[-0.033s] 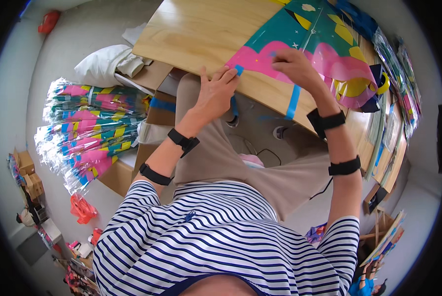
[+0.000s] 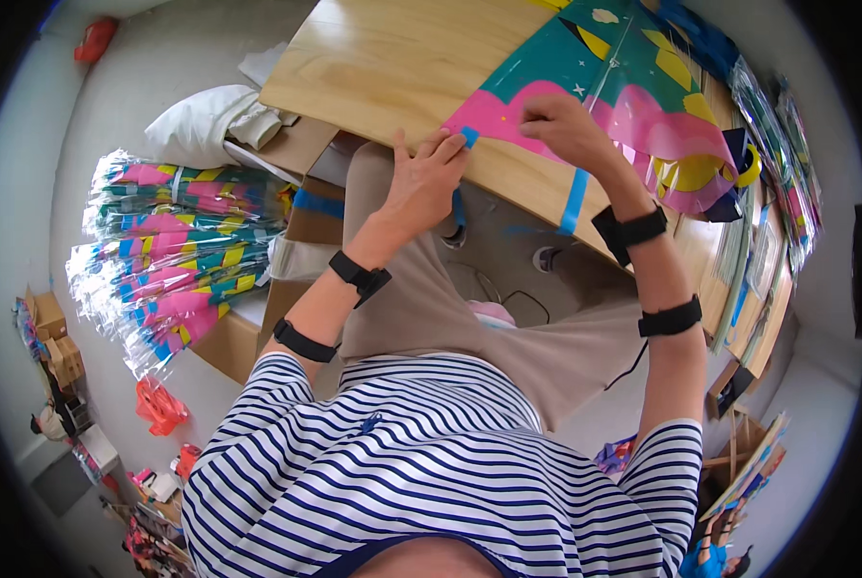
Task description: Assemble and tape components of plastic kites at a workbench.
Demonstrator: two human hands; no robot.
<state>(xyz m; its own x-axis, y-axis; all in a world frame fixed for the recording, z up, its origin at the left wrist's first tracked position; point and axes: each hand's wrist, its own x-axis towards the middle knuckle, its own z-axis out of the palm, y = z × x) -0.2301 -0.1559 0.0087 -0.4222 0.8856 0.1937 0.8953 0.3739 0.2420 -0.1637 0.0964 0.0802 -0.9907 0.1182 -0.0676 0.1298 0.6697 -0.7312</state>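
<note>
Your left hand (image 2: 425, 185) rests at the near edge of the wooden table (image 2: 378, 72), thumb apart from the fingers, fingertips at a small piece of blue tape (image 2: 470, 138); your right hand (image 2: 568, 131) is curled above the pink part of the printed sheet (image 2: 537, 69), contents cannot be told. The sheet lies on the table; a longer blue strip (image 2: 573, 202) hangs over the edge, below your right hand.
</note>
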